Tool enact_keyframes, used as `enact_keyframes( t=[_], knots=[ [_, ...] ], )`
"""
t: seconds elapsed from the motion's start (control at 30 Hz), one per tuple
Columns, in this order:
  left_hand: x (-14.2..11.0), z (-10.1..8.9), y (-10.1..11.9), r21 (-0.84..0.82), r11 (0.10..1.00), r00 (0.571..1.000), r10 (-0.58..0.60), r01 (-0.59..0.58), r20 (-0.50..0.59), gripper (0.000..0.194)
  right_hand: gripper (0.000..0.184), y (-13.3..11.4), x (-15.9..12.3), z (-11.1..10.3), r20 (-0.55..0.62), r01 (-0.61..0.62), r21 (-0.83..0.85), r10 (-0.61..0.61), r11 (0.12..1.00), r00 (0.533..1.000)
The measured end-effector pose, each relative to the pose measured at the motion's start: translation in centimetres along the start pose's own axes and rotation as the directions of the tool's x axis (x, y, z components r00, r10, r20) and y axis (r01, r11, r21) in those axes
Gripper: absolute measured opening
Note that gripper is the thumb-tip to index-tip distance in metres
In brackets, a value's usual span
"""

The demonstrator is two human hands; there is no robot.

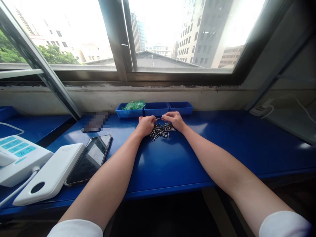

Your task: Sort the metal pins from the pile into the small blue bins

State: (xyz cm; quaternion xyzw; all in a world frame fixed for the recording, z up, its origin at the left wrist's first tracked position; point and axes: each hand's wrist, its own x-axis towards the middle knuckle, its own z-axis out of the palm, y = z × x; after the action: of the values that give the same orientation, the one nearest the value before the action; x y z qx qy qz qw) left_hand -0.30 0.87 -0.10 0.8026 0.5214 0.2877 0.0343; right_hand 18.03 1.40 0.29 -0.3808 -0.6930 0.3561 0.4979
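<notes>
Above the pile, my left hand (146,125) and my right hand (174,120) face each other, fingertips pinched together. Between them spans a small thin metal piece (158,118), bright and rod-like, with one end at each hand's fingers. Its exact kind is too small to make out. Right below and in front of the hands lies a loose pile of small dark metal pin-like parts (161,131) on the blue tabletop (168,164). Some of the pile is partly covered by the fingers.
Behind the hands stand three joined blue bins (156,108), the left one holding green plastic bags (134,105). At left lie a phone (92,158), a white power bank (51,172), a power strip (22,158) and a blurred dark flat object (95,121). A window frame (158,77) rises behind.
</notes>
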Motion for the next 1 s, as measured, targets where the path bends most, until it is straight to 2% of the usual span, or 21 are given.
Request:
enact_keyframes(
  t=[0.3, 0.77, 0.83, 0.9, 1.0],
  knots=[
    [-0.1, 0.1, -0.1, -0.008, 0.999, 0.999, 0.036, -0.036, 0.002, 0.028, 0.028, -0.7, -0.3, -0.2, -0.024, -0.018, 0.066, 0.02, 0.998, 1.0],
    [-0.1, -0.1, 0.2, 0.011, 1.0, 1.0, 0.007, -0.007, 0.016, 0.03, 0.026, 0.5, 0.2, -0.5, -0.019, -0.012, -0.004, 0.012, 1.0, 1.0],
    [-0.1, -0.2, 0.3, 0.002, 1.0, 0.999, -0.03, 0.03, -0.022, 0.031, 0.026, 0.7, 0.3, -0.7, -0.072, -0.004, -0.036, 0.001, 0.999, 0.997],
    [-0.1, -0.1, 0.3, -0.005, 0.997, 0.996, -0.072, 0.072, -0.059, 0.034, 0.028, 0.8, 0.5, -1.1, -0.174, 0.017, -0.102, -0.035, 0.995, 0.984],
    [0.0, 0.0, 0.1, -0.009, 0.995, 0.993, -0.102, 0.101, -0.062, 0.036, 0.035, 1.0, 0.7, -1.8, -0.35, -0.005, -0.365, -0.132, 0.931, 0.927]
  ],
)
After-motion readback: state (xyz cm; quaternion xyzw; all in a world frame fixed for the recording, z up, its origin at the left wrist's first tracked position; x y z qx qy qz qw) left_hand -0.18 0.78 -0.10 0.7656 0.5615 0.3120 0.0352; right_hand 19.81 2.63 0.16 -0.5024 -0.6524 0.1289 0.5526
